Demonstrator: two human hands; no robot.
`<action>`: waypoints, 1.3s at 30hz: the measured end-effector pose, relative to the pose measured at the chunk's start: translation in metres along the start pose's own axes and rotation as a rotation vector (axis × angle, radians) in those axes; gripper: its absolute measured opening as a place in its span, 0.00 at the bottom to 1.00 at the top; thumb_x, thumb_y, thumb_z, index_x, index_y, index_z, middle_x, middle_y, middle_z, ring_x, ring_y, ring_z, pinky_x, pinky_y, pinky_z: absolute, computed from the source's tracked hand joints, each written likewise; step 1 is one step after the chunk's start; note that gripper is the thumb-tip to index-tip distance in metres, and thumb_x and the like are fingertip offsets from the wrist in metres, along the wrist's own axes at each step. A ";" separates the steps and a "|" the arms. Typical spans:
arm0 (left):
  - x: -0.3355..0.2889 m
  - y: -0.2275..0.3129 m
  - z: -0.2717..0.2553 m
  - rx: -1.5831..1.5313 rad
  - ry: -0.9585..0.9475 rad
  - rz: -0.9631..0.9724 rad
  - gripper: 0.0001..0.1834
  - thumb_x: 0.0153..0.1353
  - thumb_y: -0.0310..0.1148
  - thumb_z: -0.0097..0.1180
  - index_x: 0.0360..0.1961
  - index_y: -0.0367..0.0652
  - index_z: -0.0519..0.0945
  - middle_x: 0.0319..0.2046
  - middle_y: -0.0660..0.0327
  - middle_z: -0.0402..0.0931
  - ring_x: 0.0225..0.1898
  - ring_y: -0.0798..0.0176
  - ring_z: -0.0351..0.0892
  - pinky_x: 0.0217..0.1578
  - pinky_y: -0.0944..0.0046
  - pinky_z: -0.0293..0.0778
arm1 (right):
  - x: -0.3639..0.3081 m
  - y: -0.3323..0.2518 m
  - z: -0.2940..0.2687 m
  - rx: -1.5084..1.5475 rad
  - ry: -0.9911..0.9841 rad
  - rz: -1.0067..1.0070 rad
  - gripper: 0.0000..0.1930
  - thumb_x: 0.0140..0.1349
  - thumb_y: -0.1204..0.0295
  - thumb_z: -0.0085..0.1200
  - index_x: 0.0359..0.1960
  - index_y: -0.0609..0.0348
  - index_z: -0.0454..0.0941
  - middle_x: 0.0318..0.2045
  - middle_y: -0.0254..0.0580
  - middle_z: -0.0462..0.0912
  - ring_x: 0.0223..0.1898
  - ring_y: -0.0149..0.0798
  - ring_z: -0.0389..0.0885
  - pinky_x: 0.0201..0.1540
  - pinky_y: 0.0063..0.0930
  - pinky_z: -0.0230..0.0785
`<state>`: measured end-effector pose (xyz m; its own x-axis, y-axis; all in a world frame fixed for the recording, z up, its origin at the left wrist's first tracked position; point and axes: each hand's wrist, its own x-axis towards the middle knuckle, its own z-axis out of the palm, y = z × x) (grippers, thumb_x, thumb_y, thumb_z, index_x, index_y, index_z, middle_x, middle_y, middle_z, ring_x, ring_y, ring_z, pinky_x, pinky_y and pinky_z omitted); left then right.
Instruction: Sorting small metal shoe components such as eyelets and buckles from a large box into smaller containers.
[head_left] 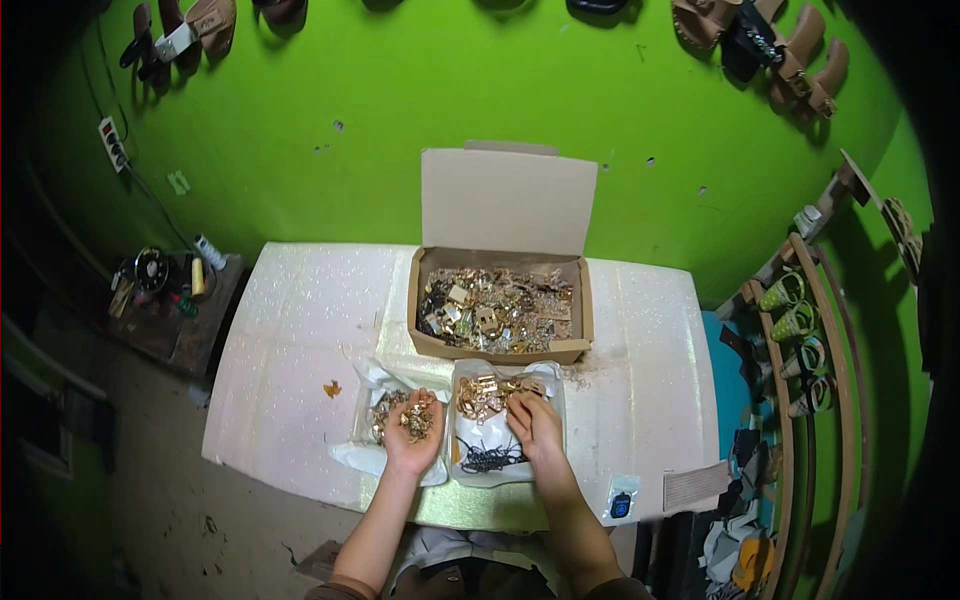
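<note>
My left hand [408, 448] is turned palm up and cupped around a small heap of shiny metal fittings [418, 412], gold and silver in colour. It rests over a plastic-lined container [348, 458] that holds more such pieces. My right hand [537, 424] is bent over the lined tray [556, 465] beside it, fingers drawn together at the edge of some gold-coloured metal fittings [482, 394]. Whatever is between those fingertips is hidden. Black cord-like strands [488, 458] lie in the near part of that tray.
Behind the trays stands an open cardboard box [500, 352] full of metal ornaments. On the pale table [285, 350] are an orange-brown piece [332, 389], a small packet [620, 500] and a ridged strip [696, 486]. A shoe rack [785, 420] stands right; a thread-spool bench [195, 335] left.
</note>
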<state>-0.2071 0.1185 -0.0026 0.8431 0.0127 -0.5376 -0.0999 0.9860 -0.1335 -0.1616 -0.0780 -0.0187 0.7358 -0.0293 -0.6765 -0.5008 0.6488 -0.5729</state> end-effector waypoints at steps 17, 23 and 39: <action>-0.033 -0.021 -0.011 0.021 -0.120 -0.034 0.16 0.53 0.27 0.40 0.44 0.37 0.69 0.46 0.56 0.69 0.50 0.59 0.66 0.52 0.57 0.64 | -0.041 0.007 0.034 -0.723 -0.603 -0.417 0.14 0.52 0.80 0.48 0.42 0.63 0.70 0.41 0.42 0.74 0.43 0.34 0.71 0.43 0.23 0.66; -0.030 -0.006 -0.009 0.130 -0.171 -0.036 0.18 0.56 0.30 0.37 0.47 0.38 0.68 0.49 0.57 0.68 0.52 0.62 0.64 0.50 0.62 0.63 | -0.067 0.022 0.068 -1.143 -0.649 -0.953 0.10 0.49 0.77 0.52 0.35 0.61 0.74 0.31 0.46 0.72 0.35 0.44 0.74 0.37 0.27 0.67; -0.011 0.096 0.013 0.381 -0.103 -0.274 0.19 0.59 0.33 0.32 0.50 0.40 0.64 0.50 0.58 0.65 0.53 0.60 0.64 0.53 0.59 0.60 | -0.067 0.095 0.138 -0.851 -0.350 -0.574 0.07 0.54 0.74 0.50 0.31 0.65 0.75 0.19 0.34 0.73 0.20 0.23 0.67 0.23 0.15 0.61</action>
<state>-0.2198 0.2151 0.0011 0.8615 -0.2588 -0.4369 0.3176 0.9459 0.0660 -0.1952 0.0906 0.0362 0.9828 0.1462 -0.1128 -0.0928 -0.1367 -0.9862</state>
